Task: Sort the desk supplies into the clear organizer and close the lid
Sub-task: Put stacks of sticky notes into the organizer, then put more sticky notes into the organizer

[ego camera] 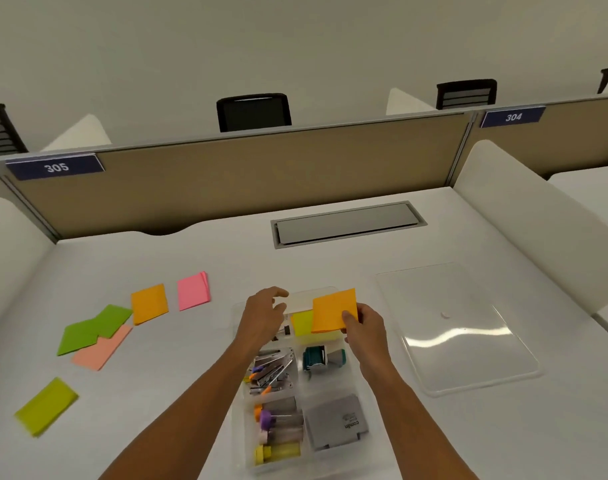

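Right hand (363, 323) pinches an orange sticky-note pad (334, 310) by its near right corner, thumb on top, and holds it over the far right compartment of the clear organizer (240, 407). Left hand (263, 315) hovers above the organizer's far left area with fingers loosely curled and holding nothing; whether it touches the far rim cannot be told.

Organizer stands on the white desk (177, 358), near the front edge and between the forearms. A yellow sticky-note pad (301, 322) lies in the far right compartment, partly under the orange pad. A teal and grey item (324, 357), possibly a tape dispenser, occupies the compartment nearer. A grey box (335, 426) sits in the near right compartment. Left side holds metal clips (278, 370), then small tubes with coloured caps (278, 434) nearest the front.

Clear lid (468, 330) lies flat on the desk, just to the right of the organizer and apart from it.

Loose pads remain on the desk to the left: a pink pad (193, 290), a second orange pad (149, 303), two green pads (94, 329) overlapping a salmon pad (101, 351), and a yellow-green pad (46, 406) nearest the front edge.
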Tool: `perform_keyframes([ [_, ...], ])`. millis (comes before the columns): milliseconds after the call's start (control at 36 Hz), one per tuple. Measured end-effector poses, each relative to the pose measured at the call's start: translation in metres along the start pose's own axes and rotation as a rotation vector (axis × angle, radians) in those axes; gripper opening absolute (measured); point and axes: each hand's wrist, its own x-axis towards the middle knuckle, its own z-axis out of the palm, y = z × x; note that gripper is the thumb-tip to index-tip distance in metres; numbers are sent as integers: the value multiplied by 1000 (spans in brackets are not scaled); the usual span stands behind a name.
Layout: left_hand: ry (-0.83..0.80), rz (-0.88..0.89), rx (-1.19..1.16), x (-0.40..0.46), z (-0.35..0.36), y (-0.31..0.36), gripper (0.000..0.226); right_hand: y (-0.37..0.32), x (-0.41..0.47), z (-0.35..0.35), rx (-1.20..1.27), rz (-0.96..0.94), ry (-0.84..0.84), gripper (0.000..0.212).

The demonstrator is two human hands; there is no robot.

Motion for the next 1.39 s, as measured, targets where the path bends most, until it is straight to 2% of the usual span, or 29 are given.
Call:
perform_keyframes([
  [222, 251, -101, -267, -50, -27, -38, 23, -5, 11, 12, -61, -13, -26, 12],
  [472, 430, -186, -390, -94, -51, -68, 21, -6, 23, 26, -115, 40, -75, 14],
  [528, 454, -205, -393, -101, -56, -76, 21, -7, 24, 30, -144, 46, -91, 22],
  [611, 490, -229, -401, -110, -63, -85, 21, -11, 21, 36, -272, 37, -94, 50],
  [694, 522, -240, -417, -118, -72, -93, 20, -11, 17, 43, -311, 19, -103, 61],
  [861, 574, -273, -443, -133, -87, -105, 19, -4, 11, 59, -424, -22, -107, 63],
  [1139, 612, -308, -464, -145, -107, -122, 19, -14, -2, 85, -614, -200, -112, 58],
  [1389, 658, -340, -453, -156, -126, -139, 20, -32, -21, 126, -520, -316, -198, 53],
])
